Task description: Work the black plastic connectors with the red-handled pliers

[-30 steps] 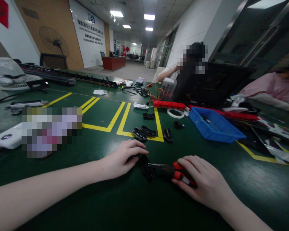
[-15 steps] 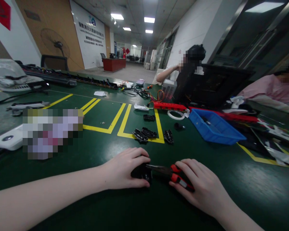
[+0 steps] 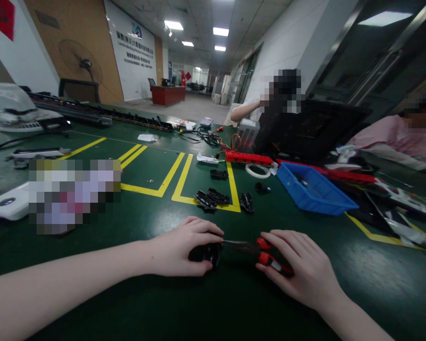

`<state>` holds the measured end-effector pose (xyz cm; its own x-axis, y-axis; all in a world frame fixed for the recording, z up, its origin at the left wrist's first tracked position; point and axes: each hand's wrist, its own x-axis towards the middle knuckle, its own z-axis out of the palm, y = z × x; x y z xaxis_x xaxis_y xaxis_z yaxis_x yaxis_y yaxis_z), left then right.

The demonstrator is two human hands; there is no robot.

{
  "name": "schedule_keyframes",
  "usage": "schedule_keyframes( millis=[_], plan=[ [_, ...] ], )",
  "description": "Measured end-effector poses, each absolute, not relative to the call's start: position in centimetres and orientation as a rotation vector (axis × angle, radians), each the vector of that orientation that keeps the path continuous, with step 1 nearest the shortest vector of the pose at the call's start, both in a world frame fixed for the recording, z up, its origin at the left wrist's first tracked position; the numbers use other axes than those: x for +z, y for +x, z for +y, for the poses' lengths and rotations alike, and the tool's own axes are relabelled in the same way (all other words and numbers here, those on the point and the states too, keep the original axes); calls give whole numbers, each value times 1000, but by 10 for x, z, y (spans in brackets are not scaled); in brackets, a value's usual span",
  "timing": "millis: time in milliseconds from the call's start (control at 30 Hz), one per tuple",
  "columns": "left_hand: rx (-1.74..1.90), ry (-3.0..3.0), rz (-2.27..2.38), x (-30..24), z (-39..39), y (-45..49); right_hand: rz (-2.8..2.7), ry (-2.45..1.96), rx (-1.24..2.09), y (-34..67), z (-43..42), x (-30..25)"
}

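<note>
Fingers and thumb of my left hand point(image 3: 190, 248) curl around a small black plastic part point(image 3: 211, 255) low over the green table. The hand hides much of that part. My right hand point(image 3: 301, 265) grips the red-and-black handles of needle-nose pliers point(image 3: 264, 251). Their thin jaws point left and reach the upper edge of the black part, close to my left fingertips. Whether the jaws pinch anything is too small to tell. Beyond my hands, several similar black parts point(image 3: 218, 196) lie around a yellow tape outline.
A blue bin point(image 3: 314, 189) with small items stands at right. Behind it are a red strip point(image 3: 250, 157), a white tape ring point(image 3: 258, 170) and a large black panel point(image 3: 305, 130). A white device point(image 3: 12, 201) lies left. Two people sit across the table.
My right hand and the pliers have shifted slightly right. The black part is turned a little in my left hand, and my left thumb has drawn back left.
</note>
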<state>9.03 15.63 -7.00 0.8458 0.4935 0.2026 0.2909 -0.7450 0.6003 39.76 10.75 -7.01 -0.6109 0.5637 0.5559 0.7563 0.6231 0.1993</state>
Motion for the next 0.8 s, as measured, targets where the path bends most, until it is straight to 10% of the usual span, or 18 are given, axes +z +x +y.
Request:
schedule_keyframes(
  millis=[800],
  plan=[
    [847, 2162, 352, -35, 106, 90, -2444, -924, -687, 394, 107, -69]
  ],
)
